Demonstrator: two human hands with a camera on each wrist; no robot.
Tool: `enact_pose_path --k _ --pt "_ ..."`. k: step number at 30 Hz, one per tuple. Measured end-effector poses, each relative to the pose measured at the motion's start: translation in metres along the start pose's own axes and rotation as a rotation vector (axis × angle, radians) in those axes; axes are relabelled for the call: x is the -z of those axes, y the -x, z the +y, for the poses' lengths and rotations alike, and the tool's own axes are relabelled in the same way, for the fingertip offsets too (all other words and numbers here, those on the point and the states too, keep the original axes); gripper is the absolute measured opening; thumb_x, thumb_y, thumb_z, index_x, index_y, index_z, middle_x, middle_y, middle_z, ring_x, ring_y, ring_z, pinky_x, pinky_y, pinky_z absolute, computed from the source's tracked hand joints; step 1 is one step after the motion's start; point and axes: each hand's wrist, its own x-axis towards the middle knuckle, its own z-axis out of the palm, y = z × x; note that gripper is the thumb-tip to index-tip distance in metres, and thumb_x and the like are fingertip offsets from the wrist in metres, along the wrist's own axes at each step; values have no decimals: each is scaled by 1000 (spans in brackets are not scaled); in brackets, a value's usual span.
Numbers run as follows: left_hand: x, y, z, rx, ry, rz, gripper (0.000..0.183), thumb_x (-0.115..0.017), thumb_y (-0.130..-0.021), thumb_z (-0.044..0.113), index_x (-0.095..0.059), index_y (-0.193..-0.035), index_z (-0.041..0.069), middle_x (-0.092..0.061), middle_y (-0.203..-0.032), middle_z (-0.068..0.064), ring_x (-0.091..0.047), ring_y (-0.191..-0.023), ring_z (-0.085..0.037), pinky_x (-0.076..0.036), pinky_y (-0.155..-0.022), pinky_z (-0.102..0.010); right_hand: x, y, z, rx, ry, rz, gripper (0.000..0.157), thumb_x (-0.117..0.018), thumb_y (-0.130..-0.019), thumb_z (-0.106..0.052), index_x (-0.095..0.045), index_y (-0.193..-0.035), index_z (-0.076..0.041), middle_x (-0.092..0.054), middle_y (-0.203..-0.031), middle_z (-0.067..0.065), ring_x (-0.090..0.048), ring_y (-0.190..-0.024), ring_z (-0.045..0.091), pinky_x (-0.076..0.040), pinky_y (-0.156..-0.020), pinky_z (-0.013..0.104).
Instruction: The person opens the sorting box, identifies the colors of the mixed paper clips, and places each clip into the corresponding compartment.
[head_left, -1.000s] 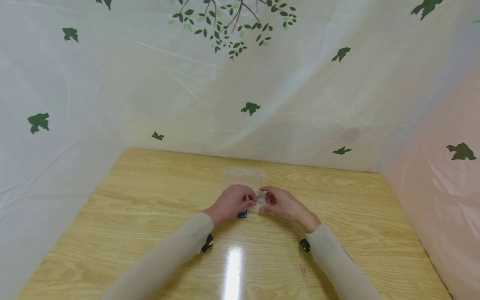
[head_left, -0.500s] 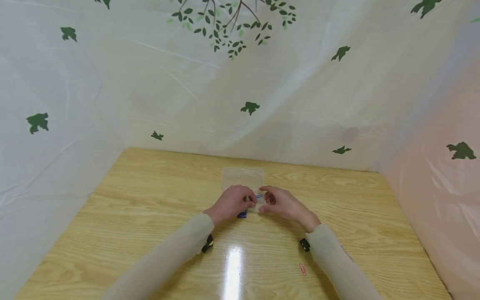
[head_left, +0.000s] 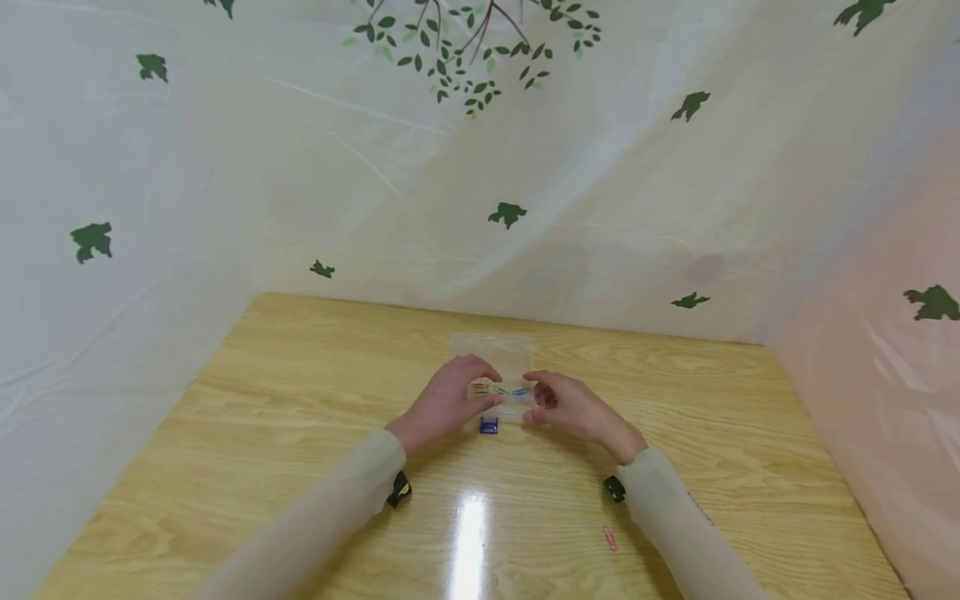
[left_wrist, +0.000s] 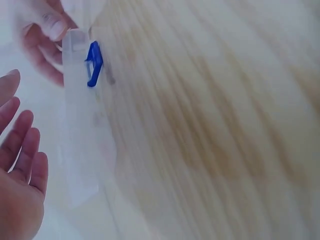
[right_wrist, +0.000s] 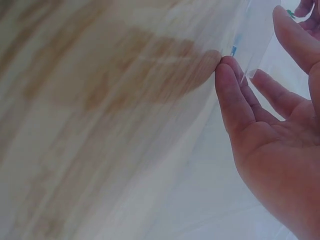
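A clear plastic box (head_left: 512,413) lies on the table with its see-through lid (head_left: 492,345) laid back. Inside are an orange-red paper clip (head_left: 480,387), a green paper clip (head_left: 501,390) and a blue paper clip (head_left: 521,392). At the box's front shows a blue latch (left_wrist: 95,64). My right hand (head_left: 573,408) holds the box's right end, thumb at the front and fingers round the end. My left hand (head_left: 446,400) hovers over the left part with thumb and forefinger apart. Its relaxed fingers hold nothing in the left wrist view.
A pink paper clip (head_left: 609,538) lies on the wooden table (head_left: 315,400), near the right forearm. Each wrist wears a small black device, such as the right wrist device (head_left: 615,488). A pale sheet printed with leaves (head_left: 405,208) hangs behind and beside the table.
My left hand has opened and drawn back slightly to the left, uncovering the orange-red and green paper clips and the blue latch. The right hand keeps its place at the box's end.
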Motion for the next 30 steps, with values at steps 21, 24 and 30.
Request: enact_pose_path --k 21,24,30 --pt "28 30 -33 219 -45 -120 79 -83 -89 38 -50 -150 2 -51 -150 -20 -47 -139 -38 -37 -117 -52 0 3 6 -14 2 1 70 -81 -93 -27 -50 -149 1 -61 -111 7 -54 -97 21 -49 -84 37" --pt "26 30 -37 215 -53 -142 79 -83 -89 40 -50 -150 2 -51 -150 -20 -47 -140 -38 -36 -118 -52 0 3 5 -11 -6 -1 70 -81 -93 -26 -50 -149 1 -61 -111 7 -54 -96 21 -49 -84 37" --pt "24 28 -38 230 -35 -127 78 -82 -90 37 -49 -150 1 -52 -150 -20 -48 -139 -38 -35 -118 -51 1 3 4 -3 -12 3 70 -81 -93 -26 -50 -149 1 -61 -113 7 -54 -96 20 -49 -84 37"
